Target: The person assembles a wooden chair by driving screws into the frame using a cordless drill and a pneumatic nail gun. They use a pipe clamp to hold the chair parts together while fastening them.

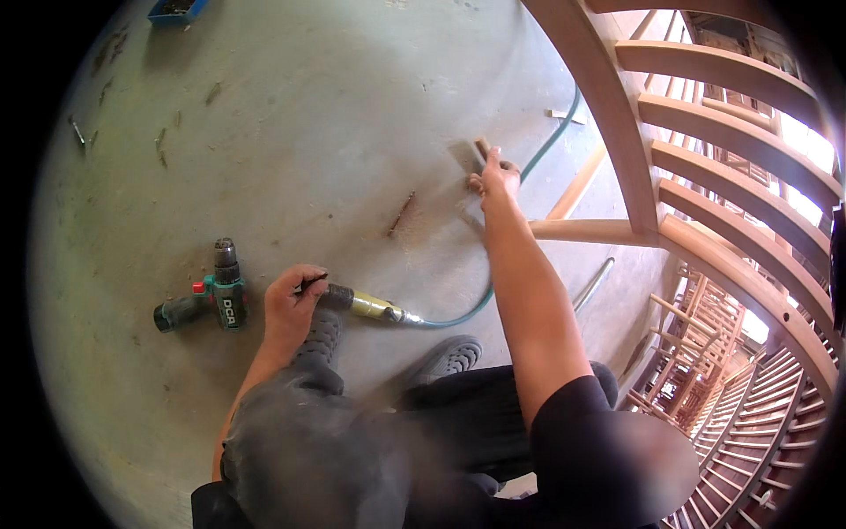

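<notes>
My left hand (293,298) is closed at the dark end of an air tool with a yellow barrel (374,306). Its fingers pinch at something dark there, partly hidden by the hand itself. From the tool's other end a metal fitting runs into a green hose (458,319). Stretched out ahead, my right hand (499,179) grips a small wooden piece (482,148) just above the floor, its end showing past the fingers. A green and black cordless drill (225,295) rests on the floor left of my left hand.
A wooden slatted chair frame (648,189) rises close on the right, one rail reaching toward my right forearm. More wooden frames (696,344) stand behind it. A dark strip (402,213) and wood dust lie on the concrete floor (291,115). A blue tray (176,11) is at far left.
</notes>
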Demonstrator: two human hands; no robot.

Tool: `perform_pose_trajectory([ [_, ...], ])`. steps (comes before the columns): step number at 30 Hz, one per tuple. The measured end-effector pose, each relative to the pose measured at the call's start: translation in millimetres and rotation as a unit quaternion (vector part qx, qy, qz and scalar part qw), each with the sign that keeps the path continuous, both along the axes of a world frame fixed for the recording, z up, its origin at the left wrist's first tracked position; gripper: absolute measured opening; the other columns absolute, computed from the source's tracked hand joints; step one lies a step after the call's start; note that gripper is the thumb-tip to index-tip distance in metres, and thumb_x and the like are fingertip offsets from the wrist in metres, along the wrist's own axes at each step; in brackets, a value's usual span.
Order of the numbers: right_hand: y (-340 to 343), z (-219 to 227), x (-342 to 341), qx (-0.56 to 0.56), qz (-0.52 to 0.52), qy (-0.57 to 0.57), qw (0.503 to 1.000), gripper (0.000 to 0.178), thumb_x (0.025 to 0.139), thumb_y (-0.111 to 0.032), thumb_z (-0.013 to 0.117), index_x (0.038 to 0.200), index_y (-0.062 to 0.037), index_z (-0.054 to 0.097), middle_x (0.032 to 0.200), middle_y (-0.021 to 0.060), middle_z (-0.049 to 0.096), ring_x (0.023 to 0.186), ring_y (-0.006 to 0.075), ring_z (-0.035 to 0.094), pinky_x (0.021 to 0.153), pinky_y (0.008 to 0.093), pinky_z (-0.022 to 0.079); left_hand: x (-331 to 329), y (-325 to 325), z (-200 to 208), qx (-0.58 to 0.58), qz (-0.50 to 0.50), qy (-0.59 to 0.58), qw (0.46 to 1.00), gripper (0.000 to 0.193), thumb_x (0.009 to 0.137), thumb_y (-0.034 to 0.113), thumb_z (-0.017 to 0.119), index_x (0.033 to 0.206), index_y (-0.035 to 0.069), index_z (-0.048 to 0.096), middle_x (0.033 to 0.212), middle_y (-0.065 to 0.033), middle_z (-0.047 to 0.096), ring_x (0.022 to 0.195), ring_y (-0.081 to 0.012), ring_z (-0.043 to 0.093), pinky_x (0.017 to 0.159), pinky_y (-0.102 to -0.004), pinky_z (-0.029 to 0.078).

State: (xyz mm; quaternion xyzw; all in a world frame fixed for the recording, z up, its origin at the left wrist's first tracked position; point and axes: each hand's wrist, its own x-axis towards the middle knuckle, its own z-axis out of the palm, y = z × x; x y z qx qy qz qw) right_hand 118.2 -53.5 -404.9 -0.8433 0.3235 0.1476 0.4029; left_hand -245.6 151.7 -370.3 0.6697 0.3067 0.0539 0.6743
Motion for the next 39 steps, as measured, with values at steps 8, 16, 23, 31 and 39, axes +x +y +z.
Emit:
perform_pose_trajectory([
  [8, -5, 17, -11, 0.046, 0.099, -0.115, 0.987, 0.038, 0.099, -0.026, 0.063, 0.126, -0.003, 0.052, 0.094, 0.0148, 0.066, 0.073, 0.0185, 0.067, 0.061, 0.0342, 0.054, 6, -1, -11, 0.004, -0.002, -0.006, 1.0, 0.011, 0.09, 0.0, 0.071, 0.101, -0.001, 0.07, 0.097, -0.006, 0.072, 0.089, -0.0123, 0.065, 0.081, -0.0258, 0.051],
  [16, -28, 93, -132, 0.004, 0.547, -0.072, 0.834, 0.048, 0.091, -0.017, 0.07, 0.132, -0.0014, 0.05, 0.093, 0.0192, 0.065, 0.083, 0.0337, 0.065, 0.076, 0.042, 0.052, 14, -6, -14, 0.002, 0.044, 0.046, 0.998, 0.011, 0.091, 0.005, 0.071, 0.101, -0.001, 0.07, 0.085, -0.0006, 0.067, 0.08, -0.0067, 0.06, 0.074, -0.0235, 0.05],
  [23, -17, 180, -206, 0.039, 0.643, 0.057, 0.763, 0.043, 0.097, -0.019, 0.062, 0.135, -0.0014, 0.051, 0.101, 0.0265, 0.067, 0.095, 0.0462, 0.064, 0.081, 0.0505, 0.051, 3, -10, -34, 0.059, 0.074, 0.061, 0.994, 0.013, 0.091, 0.005, 0.07, 0.103, 0.001, 0.071, 0.086, -0.001, 0.068, 0.079, -0.0073, 0.06, 0.073, -0.024, 0.05],
  [31, -28, 192, -229, 0.032, 0.605, -0.06, 0.793, 0.056, 0.095, -0.007, 0.063, 0.148, -0.0051, 0.046, 0.096, 0.0243, 0.067, 0.085, 0.0427, 0.066, 0.075, 0.0458, 0.054, 11, -7, -15, 0.046, 0.08, 0.036, 0.995, 0.014, 0.089, 0.008, 0.07, 0.1, -0.001, 0.069, 0.083, -0.0096, 0.068, 0.076, -0.0159, 0.064, 0.072, -0.0291, 0.051],
  [39, -24, 182, -242, 0.047, 0.598, -0.091, 0.795, 0.056, 0.095, -0.005, 0.061, 0.149, -0.0061, 0.047, 0.091, 0.0255, 0.065, 0.081, 0.0436, 0.065, 0.071, 0.0437, 0.053, 4, -6, -13, 0.022, 0.074, 0.059, 0.995, 0.02, 0.087, 0.006, 0.071, 0.106, 0.0, 0.068, 0.091, -0.0086, 0.069, 0.082, -0.0139, 0.065, 0.076, -0.0284, 0.052],
])
